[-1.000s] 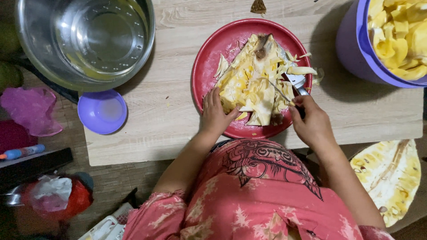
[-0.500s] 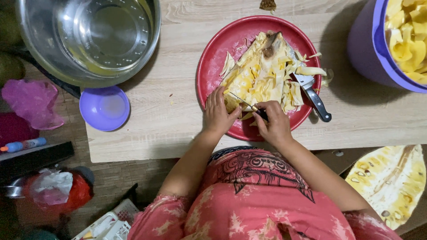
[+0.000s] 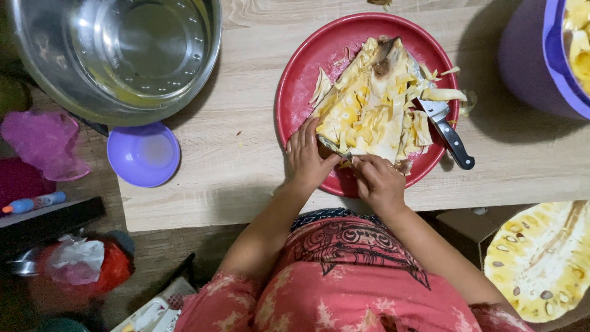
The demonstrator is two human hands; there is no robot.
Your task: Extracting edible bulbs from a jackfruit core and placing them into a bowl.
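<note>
Bright, sharp tabletop; dim edges, bowl glare.

Pink patterned top — dark printed chest motif.

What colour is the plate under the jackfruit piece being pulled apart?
Red: the round plate under the yellow jackfruit piece, seen in the head view.

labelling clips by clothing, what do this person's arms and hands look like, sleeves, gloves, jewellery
Both hands, the left hand and the right hand, are bare, with no gloves. Both forearms are bare too. Short sleeves of a pinkish-red top with a pale blotchy pattern end near the elbows. No ring, watch or bracelet can be made out.
</note>
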